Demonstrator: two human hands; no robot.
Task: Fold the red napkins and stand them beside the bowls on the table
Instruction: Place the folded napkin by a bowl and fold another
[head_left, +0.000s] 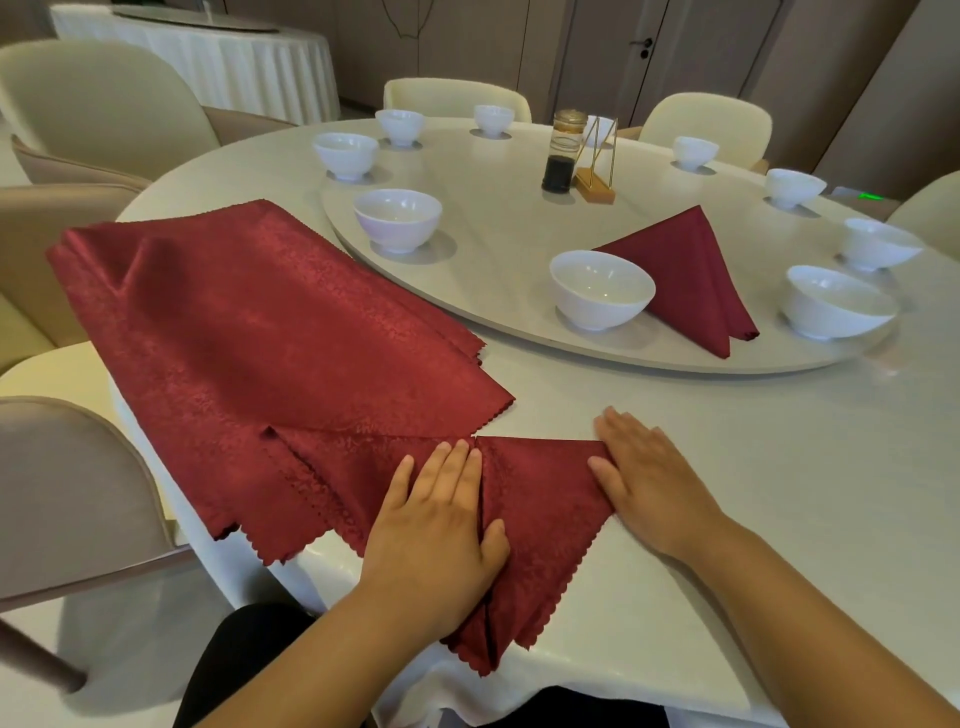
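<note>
Head view shows your left hand lying flat on the red napkin at the near edge of the table. Its fingers are straight and close together, and they press the cloth down. Your right hand is flat too, fingers straight. Its thumb side touches the napkin's right corner, and the rest of it lies on the white cloth.

The napkin has a line down its middle, just beside your left fingertips. I think you are making this fold sharp.

To do it well, press down with your left hand so the cloth cannot slide. Rub your right hand along the edge, from the middle out to the corner. Make both sides match. The bottom tip hangs a little over the table edge, so take care it does not pull the napkin off.

The pile of napkins touches your napkin on the left. Do not catch it in the fold.

One finished napkin stands right beside a bowl on the round tray. Make yours look like that one.
</note>
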